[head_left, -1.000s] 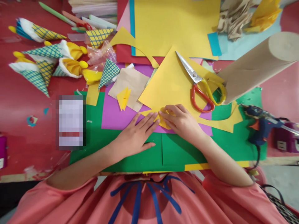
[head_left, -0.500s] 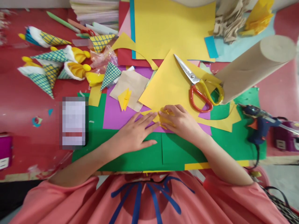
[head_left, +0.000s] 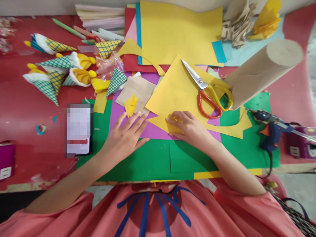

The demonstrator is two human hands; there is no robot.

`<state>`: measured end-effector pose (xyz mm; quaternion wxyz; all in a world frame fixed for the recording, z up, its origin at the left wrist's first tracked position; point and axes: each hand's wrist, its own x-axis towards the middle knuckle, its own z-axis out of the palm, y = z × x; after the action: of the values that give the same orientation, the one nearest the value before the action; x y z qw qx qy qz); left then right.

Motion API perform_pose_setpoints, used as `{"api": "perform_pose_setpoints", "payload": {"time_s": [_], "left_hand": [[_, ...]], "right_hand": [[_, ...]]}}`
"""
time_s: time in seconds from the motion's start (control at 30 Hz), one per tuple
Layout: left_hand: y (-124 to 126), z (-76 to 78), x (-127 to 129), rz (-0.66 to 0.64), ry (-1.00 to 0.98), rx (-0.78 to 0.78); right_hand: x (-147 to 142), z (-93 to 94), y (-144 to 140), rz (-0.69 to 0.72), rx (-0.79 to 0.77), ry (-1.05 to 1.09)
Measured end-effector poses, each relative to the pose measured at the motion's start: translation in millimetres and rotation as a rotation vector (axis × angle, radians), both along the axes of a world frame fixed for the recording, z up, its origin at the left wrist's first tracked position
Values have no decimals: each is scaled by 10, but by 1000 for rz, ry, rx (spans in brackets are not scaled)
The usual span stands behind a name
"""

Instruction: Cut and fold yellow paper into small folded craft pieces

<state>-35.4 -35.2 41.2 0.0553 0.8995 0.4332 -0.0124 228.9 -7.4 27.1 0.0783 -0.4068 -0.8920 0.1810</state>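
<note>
The right hand (head_left: 190, 130) is curled over a small folded yellow piece (head_left: 175, 126), fingertips pinching and pressing it down where the purple sheet (head_left: 128, 123) meets the green sheet (head_left: 148, 161), near the middle of the desk's near edge. The piece is mostly hidden under the fingers, so its long axis cannot be told; it lies right under this hand, at the near corner of a large yellow sheet (head_left: 177, 89).

The left hand (head_left: 124, 138) is released, fingers spread flat on the purple sheet, palm down, grasping nothing. It sits apart from the piece, to its left, its fingertips pointing toward a small yellow cutout (head_left: 130, 104) on a brown square (head_left: 138, 92) just beyond them.

Scissors (head_left: 207, 93) lie on the large yellow sheet beyond the right hand, blades pointing toward the far edge. A glue gun (head_left: 269, 130) rests near the right edge.
</note>
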Motion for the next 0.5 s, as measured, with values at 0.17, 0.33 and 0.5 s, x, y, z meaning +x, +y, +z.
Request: {"api": "perform_pose_setpoints", "payload": {"time_s": [0.17,0.33,0.5], "left_hand": [[-8,-45,-39,-10,6,-5],[18,-15,2,0,5,16],[61,-16,65,1,-28,13]], "right_hand": [[38,0,13,-7,-75,28],[149,-7,73,19,-167,153],[151,-34,132,-259,-33,178]]}}
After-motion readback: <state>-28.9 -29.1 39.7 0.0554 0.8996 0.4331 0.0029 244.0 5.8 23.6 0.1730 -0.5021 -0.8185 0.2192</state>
